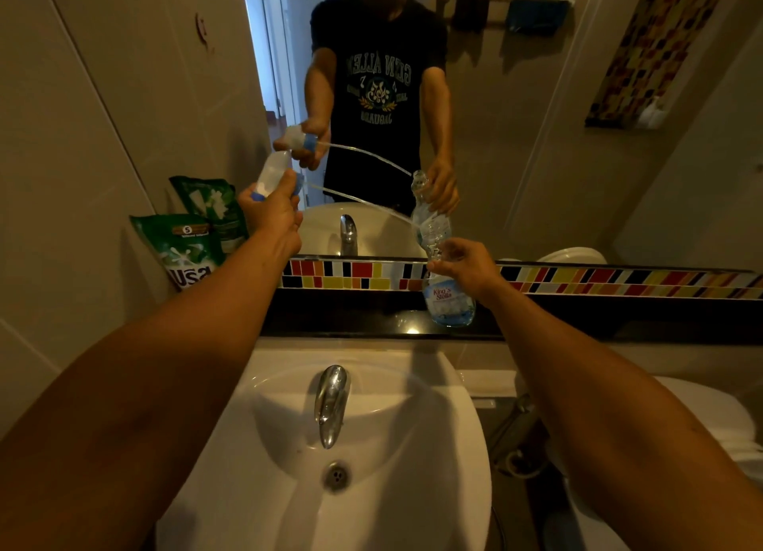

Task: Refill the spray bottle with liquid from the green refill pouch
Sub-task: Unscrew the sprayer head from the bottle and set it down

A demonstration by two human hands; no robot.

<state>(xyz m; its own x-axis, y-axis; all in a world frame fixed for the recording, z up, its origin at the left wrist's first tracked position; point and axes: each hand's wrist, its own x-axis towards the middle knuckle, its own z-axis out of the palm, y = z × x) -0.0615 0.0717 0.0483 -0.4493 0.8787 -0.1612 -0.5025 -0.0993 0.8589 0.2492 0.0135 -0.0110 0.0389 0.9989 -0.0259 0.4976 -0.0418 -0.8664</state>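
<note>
Two bare forearms fill the bottom of the view, reaching out over one white washbasin [454,447] with a single chrome tap [330,402] and a drain [336,475] below it. Up ahead, on the left, the left hand [274,216] is raised high, fingers wrapped tight around the spray head [272,176], white with blue trim, pulled clear of its bottle. One thin clear dip tube [359,203] trails from it, arcing rightward to the bottle's open neck; whether its tip is inside cannot be told. Over on the right, the right hand [464,267] comes in from the side at a lower height, fingers and thumb clamped round the upper part of the spray bottle [448,298]. That bottle stands upright on the black counter ledge [351,323] behind the basin, clear plastic, blue and white label reading King's Stella, looking nearly empty.

One green refill pouch [183,249] waits at the far left of the ledge, propped against the wall, untouched, white lettering on its front. The mirror [536,137] doubles everything: a second pouch image, a second tap, and the person in a dark printed T-shirt with both arms out. One strip of multicoloured mosaic tiles [619,282] runs under the mirror. A white toilet [702,426] sits at the right edge.
</note>
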